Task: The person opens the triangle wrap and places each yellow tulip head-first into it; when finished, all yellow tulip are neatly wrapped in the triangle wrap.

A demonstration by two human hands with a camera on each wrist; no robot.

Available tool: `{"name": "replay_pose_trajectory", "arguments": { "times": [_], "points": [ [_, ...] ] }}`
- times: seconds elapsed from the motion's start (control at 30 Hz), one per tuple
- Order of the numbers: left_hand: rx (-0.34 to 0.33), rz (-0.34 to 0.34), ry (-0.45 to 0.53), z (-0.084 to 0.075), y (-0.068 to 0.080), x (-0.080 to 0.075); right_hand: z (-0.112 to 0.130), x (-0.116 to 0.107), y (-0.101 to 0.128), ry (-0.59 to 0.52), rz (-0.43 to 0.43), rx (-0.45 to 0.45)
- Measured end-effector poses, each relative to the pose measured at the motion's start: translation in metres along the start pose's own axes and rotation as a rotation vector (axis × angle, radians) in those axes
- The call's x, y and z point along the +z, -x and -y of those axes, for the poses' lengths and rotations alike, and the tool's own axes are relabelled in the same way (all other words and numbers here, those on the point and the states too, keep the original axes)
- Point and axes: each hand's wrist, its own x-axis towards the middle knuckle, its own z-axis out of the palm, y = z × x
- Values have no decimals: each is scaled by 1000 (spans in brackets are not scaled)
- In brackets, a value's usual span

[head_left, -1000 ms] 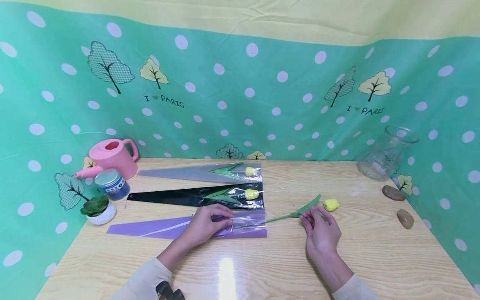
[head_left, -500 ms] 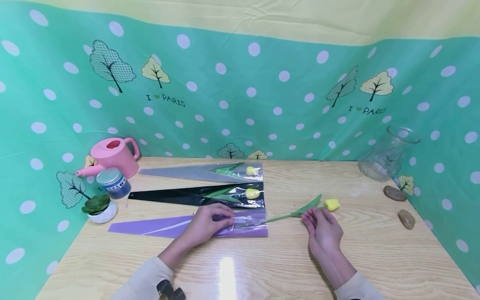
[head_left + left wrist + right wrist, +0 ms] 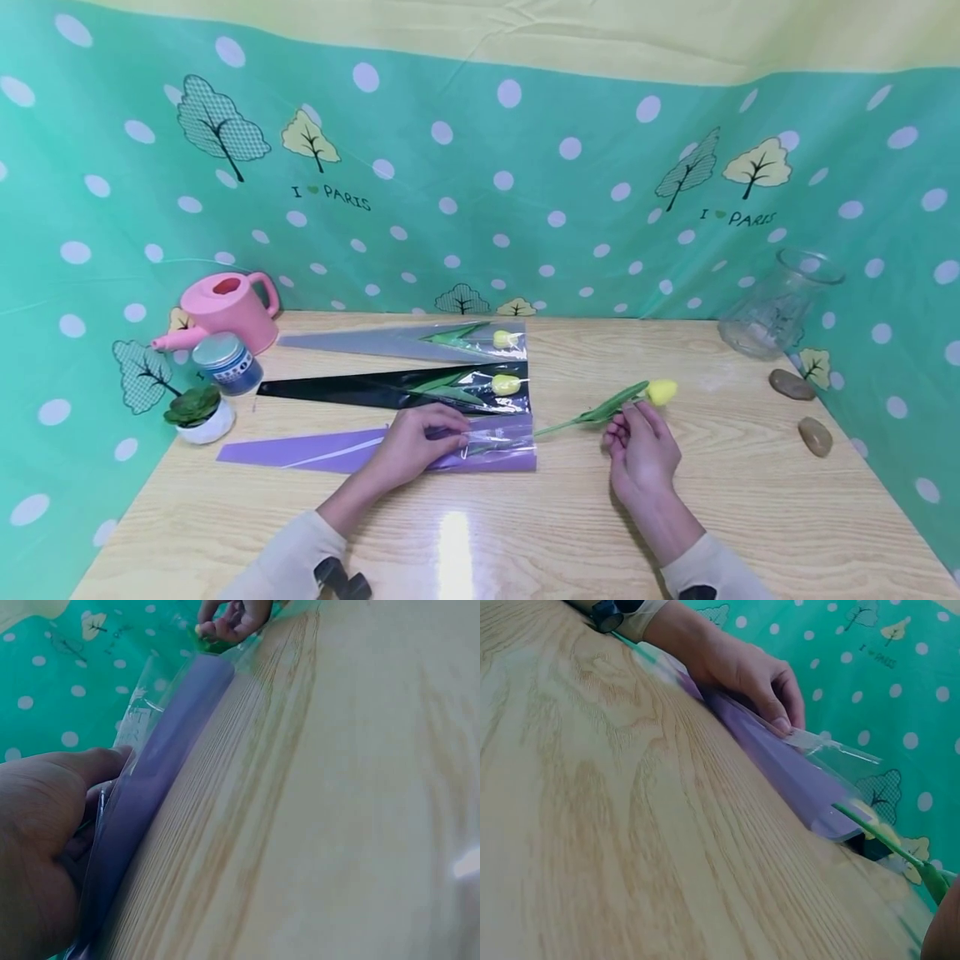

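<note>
A yellow artificial tulip (image 3: 662,392) is held by my right hand (image 3: 647,452), which pinches its stem just below the flower head. Its stem reaches left, and the lower end lies in the mouth of a purple flower sleeve (image 3: 300,452) that has a clear front. My left hand (image 3: 416,446) pinches the sleeve's clear film near that mouth. In the right wrist view, the film (image 3: 840,754) stands lifted off the purple backing, between thumb and fingers. The left wrist view shows the thumb on the film beside the purple backing (image 3: 169,742).
Behind lie a black sleeve (image 3: 322,391) and a grey sleeve (image 3: 352,342), each with a yellow tulip. On the left stand a pink watering can (image 3: 232,308), a blue jar (image 3: 232,371) and a potted succulent (image 3: 206,425). A glass vase (image 3: 772,312) and two stones (image 3: 815,437) are at right.
The tulip's head has risen slightly and its leaf has turned, lying closer along the stem. My right hand has shifted a little with it. The left hand keeps its grip on the film.
</note>
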Motion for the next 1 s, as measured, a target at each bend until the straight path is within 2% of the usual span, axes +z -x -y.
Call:
{"name": "replay_pose_trajectory", "arguments": {
  "times": [0.1,0.23,0.5,0.67,0.8,1.0],
  "points": [
    [6,-2,3,-1,-1,0,-4,5,0,16,-1,-28],
    [8,-8,7,-2,-2,0,-8,10,1,25,2,-19],
    [3,-86,10,-4,-4,1,-7,12,4,7,-2,30],
    [-2,-120,12,-5,-5,1,-9,14,7,35,32,50],
    [13,-130,12,-5,-6,1,-17,17,12,55,54,55],
    [-6,-126,16,-7,-7,2,-35,23,23,66,69,54]
  ]
}}
